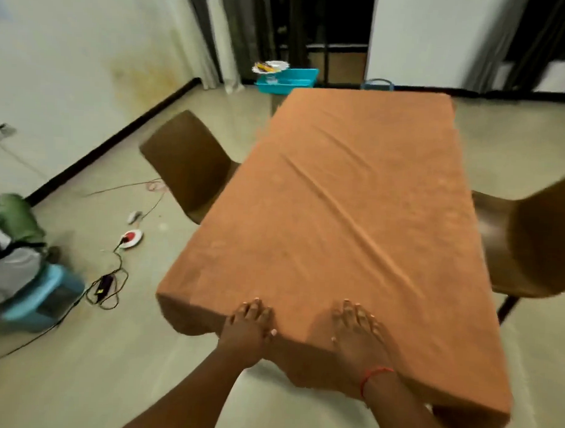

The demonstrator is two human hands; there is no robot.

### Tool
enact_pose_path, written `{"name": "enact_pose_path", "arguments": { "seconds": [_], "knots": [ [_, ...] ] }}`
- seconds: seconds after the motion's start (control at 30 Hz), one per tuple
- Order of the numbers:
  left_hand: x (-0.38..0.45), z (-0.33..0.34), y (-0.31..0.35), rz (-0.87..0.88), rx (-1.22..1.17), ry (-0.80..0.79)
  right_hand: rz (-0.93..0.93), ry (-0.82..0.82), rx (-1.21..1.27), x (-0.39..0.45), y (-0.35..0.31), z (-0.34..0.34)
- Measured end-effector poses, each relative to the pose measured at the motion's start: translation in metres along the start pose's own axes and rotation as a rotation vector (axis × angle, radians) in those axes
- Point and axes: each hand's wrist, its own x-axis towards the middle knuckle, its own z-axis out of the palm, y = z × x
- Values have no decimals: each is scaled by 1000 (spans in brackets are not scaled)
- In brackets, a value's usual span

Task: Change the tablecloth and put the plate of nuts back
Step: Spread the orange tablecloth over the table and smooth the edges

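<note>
Both hands lie flat, fingers straight, the left hand and right hand pressing the orange tablecloth at its near edge. The cloth's long axis runs toward twelve o'clock. The plate of nuts sits far off at about eleven o'clock, likely nearer the left hand.

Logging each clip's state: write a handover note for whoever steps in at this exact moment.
Left hand and right hand: both open, fingers flat on the orange tablecloth at the near table edge.
The cloth covers the whole tabletop; a long crease runs along it.
The plate sits on a blue bin on the floor beyond the table; its contents are too small to tell.
Done: cloth laid.
Left: smooth it, return the plate.
</note>
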Motion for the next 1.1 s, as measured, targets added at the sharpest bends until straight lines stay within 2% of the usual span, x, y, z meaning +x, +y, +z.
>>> {"name": "enact_pose_path", "arguments": {
  "seconds": [0.23,0.4,0.73,0.97,1.1],
  "knots": [
    [34,-1,-186,37,-59,112,58,-71,-29,80,-200,27],
    [58,-1,-240,137,-116,150,91,-140,-114,117,-290,29],
    [64,8,-266,201,-188,230,149,-190,-166,161,-345,23],
    [69,14,-283,192,-204,255,68,-130,-310,173,-357,34],
    [70,11,-285,187,-191,230,71,-46,-281,173,-354,25]
  ]
}}
